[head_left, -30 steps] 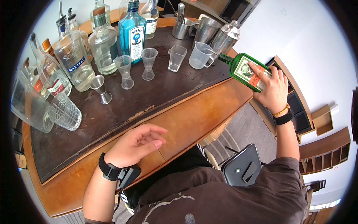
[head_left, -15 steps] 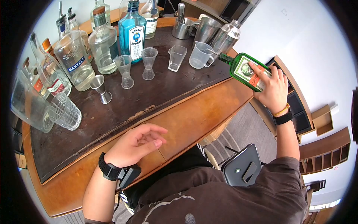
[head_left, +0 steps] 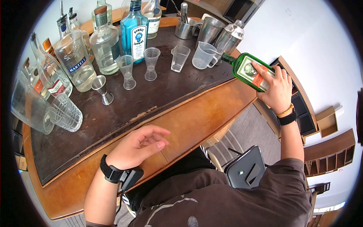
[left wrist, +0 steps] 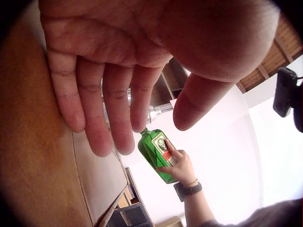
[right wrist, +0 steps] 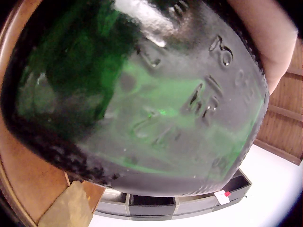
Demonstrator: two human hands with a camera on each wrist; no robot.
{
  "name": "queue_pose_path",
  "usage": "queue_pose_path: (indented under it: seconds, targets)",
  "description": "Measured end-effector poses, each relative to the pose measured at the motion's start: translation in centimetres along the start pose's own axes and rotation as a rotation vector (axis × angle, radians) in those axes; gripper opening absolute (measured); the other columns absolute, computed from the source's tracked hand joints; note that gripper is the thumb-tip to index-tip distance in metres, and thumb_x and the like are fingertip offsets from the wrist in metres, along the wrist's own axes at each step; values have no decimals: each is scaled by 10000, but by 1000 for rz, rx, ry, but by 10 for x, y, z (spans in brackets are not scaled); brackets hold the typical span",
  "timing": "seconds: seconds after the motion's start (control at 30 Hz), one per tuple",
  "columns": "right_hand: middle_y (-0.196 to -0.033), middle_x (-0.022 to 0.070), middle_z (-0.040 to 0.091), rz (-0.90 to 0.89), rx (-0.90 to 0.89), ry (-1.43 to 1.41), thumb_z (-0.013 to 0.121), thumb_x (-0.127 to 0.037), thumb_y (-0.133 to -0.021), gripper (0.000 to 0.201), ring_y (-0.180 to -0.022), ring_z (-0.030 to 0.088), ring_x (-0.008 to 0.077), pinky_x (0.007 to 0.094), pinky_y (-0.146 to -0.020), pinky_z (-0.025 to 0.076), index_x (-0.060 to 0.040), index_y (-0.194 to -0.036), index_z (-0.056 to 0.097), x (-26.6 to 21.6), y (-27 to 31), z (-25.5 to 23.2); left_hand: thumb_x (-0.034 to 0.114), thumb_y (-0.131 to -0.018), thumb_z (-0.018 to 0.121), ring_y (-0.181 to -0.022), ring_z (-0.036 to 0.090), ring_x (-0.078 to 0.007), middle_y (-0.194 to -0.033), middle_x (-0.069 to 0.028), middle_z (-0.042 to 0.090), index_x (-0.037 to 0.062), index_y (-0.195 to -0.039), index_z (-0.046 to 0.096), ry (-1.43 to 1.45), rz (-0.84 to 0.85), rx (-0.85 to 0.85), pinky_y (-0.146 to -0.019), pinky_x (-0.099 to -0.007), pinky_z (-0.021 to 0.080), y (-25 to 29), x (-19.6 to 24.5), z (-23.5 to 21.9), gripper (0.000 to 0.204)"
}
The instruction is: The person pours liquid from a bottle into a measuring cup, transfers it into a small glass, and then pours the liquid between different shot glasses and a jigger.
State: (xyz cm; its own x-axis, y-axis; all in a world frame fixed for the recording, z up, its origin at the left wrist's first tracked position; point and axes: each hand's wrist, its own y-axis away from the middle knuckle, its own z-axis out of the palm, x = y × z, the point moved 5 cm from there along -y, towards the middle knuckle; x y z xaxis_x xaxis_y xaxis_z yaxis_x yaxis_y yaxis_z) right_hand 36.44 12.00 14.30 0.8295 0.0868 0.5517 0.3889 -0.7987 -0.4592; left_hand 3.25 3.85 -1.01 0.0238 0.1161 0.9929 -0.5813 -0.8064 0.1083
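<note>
My right hand [head_left: 277, 90] grips a green square-sided bottle [head_left: 247, 71] by its lower part, tilted with its neck toward a clear measuring jug [head_left: 203, 56]. A thin spout reaches from the bottle's mouth over the jug. The bottle's embossed glass base [right wrist: 156, 109] fills most of the right wrist view. Above the table's near edge is my left hand [head_left: 138, 147], its fingers relaxed and holding nothing. In the left wrist view the left hand [left wrist: 142, 52] hangs with loose fingers, the green bottle [left wrist: 156, 153] beyond it.
Left of the jug stand a clear angular glass [head_left: 180, 58], two clear double-ended measures and a steel jigger [head_left: 102, 90]. Several bottles and glasses line the left and back. Steel shakers [head_left: 230, 38] stand behind the jug. The brown table edge [head_left: 181, 128] runs in front.
</note>
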Motion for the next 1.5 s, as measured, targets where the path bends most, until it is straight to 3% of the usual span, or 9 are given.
queue_pose_path:
  seconds: [0.77,1.03,1.17,1.23,1.27,1.3,1.4,1.43,1.5]
  targets:
    - [-1012,104,531,40,7,-11,745,-193,-531,877,-931,534,296,404,-841,445,-431,-1342,509,0,8,11,123,-955,568,-1006,608,-119,-1065,-66,655,27,-1251,528,4,0,2,-884,-266,464,0,0,0,313]
    - [-973,117,546,249,-50,-252,771,-257,-541,871,-928,568,318,414,-819,467,-385,-1360,505,-9,29,42,121,-952,573,-1008,605,-119,-1070,-64,652,31,-1252,528,-4,-5,5,-882,-266,465,0,-1,0,317]
    - [-955,137,558,386,-22,-535,800,-264,-535,955,-928,561,326,419,-855,462,-308,-1422,446,-15,36,60,122,-952,574,-1012,603,-117,-1069,-64,652,33,-1256,526,8,-21,10,-882,-266,464,0,-3,0,321]
    - [-995,164,575,429,141,-909,817,-242,-529,1038,-921,562,320,407,-865,461,-240,-1468,375,-18,35,64,170,-950,597,-943,593,-89,-1051,-45,648,40,-1234,547,54,0,21,-850,-251,461,-1,-3,0,317]
    - [-1142,174,581,457,113,-1003,828,-191,-554,1097,-1003,573,283,376,-924,448,-114,-1501,279,-17,32,69,170,-950,597,-943,593,-89,-1051,-45,648,40,-1234,547,49,0,27,-850,-251,461,-1,-4,1,317]
    - [-1142,174,581,456,121,-1014,828,-191,-554,1097,-1003,573,283,376,-924,448,-114,-1501,279,-20,27,68,166,-951,595,-957,596,-95,-1052,-50,648,39,-1237,545,28,-3,12,-856,-256,463,-1,-5,1,317]
    - [-1329,169,504,580,273,-1662,786,-78,-654,1053,-1164,518,206,317,-1003,402,40,-1493,159,-34,0,51,132,-953,580,-995,599,-116,-1069,-68,650,33,-1251,535,8,-7,0,-879,-267,463,-1,-5,1,317]
    - [-1227,139,560,604,379,-1766,743,-72,-707,871,-1085,562,195,309,-946,445,34,-1447,295,-38,-11,49,103,-955,567,-1020,599,-129,-1086,-80,653,29,-1264,528,36,-3,-19,-895,-272,461,-1,-5,2,320]
    - [-1103,93,604,587,314,-2082,695,-87,-767,584,-994,587,172,307,-881,475,13,-1294,463,-41,-37,45,98,-959,561,-1032,593,-129,-1094,-82,650,27,-1275,518,30,-2,-25,-906,-276,459,-1,-4,2,327]
